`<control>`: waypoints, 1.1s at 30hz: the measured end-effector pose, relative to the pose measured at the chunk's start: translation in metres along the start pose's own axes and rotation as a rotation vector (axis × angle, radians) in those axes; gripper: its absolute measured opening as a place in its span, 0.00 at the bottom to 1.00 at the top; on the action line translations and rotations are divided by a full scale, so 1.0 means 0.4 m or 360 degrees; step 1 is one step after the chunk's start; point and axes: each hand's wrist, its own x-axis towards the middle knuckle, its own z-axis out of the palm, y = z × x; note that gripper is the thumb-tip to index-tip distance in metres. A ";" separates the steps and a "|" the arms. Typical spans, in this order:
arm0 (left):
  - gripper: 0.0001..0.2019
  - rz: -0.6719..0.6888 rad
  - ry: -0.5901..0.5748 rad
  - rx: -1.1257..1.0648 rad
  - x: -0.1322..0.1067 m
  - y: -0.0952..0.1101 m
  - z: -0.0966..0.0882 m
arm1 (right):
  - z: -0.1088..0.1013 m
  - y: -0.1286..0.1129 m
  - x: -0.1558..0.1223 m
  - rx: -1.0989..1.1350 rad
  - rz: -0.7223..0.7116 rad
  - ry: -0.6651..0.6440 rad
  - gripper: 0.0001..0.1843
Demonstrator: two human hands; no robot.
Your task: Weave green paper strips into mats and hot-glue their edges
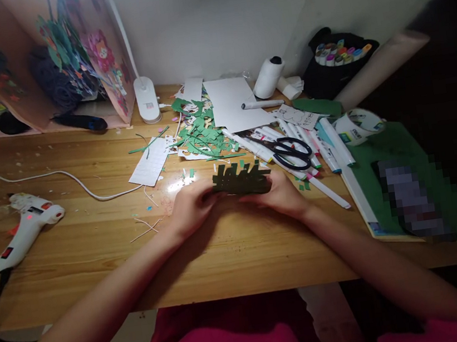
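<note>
Both my hands hold a strip of dark green paper (241, 180) cut into a fringe along its top edge, just above the wooden desk (96, 250). My left hand (193, 206) pinches its left end, fingers closed on it. My right hand (284, 191) grips its right end from below and behind. The strip stands upright between them with the fringe pointing away from me.
Black-handled scissors (291, 151) and several markers (318, 145) lie just right of my hands. Green paper scraps (200, 132) pile up behind. A white glue gun (25, 223) with its cord lies at the left. A green sheet (415, 180), a tape roll (357, 126) and a marker case (338, 61) sit at the right.
</note>
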 end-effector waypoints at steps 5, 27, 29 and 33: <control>0.08 -0.0112 -0.0124 -0.0163 0.015 -0.002 -0.004 | 0.028 0.029 0.012 0.0026 0.0056 0.0309 0.22; 0.08 -0.0087 0.0228 -0.0226 0.020 0.013 0.002 | 0.049 0.012 0.034 0.0375 -0.0144 0.0583 0.25; 0.07 -0.0129 0.0239 -0.0313 0.022 0.017 -0.001 | 0.052 0.009 0.039 0.0389 -0.0198 0.0566 0.26; 0.07 -0.0195 0.0215 -0.0437 0.021 0.030 -0.016 | 0.044 0.002 0.029 0.0223 -0.0275 0.0514 0.22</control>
